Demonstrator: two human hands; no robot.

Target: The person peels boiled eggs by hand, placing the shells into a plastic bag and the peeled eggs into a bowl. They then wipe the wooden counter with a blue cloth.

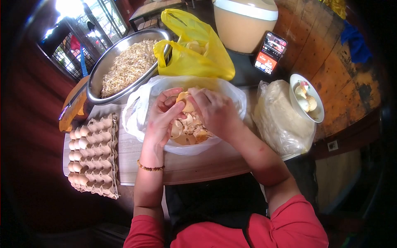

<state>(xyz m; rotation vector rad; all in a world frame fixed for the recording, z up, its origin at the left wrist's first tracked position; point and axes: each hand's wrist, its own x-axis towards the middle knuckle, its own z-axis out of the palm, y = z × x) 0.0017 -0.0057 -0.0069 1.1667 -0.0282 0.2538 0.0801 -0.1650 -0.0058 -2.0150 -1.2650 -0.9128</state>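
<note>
Over a white plastic bag (136, 97), my left hand (163, 111) grips a tan egg (187, 103) between thumb and fingers. The fingers of my right hand (217, 109) are bent against the egg's upper right side and partly cover it. Whether the egg's shell is whole or partly off is hard to see. Beneath both hands, broken eggshells (190, 131) fill the open bag.
To the left lies an egg carton (99, 153) with several eggs. A steel bowl of sprouts (132, 66), a yellow bag (194, 58) and a lidded bucket (244, 29) stand behind. Rightward are a phone (270, 53), a wrapped bag (281, 118) and a bowl of eggs (317, 117).
</note>
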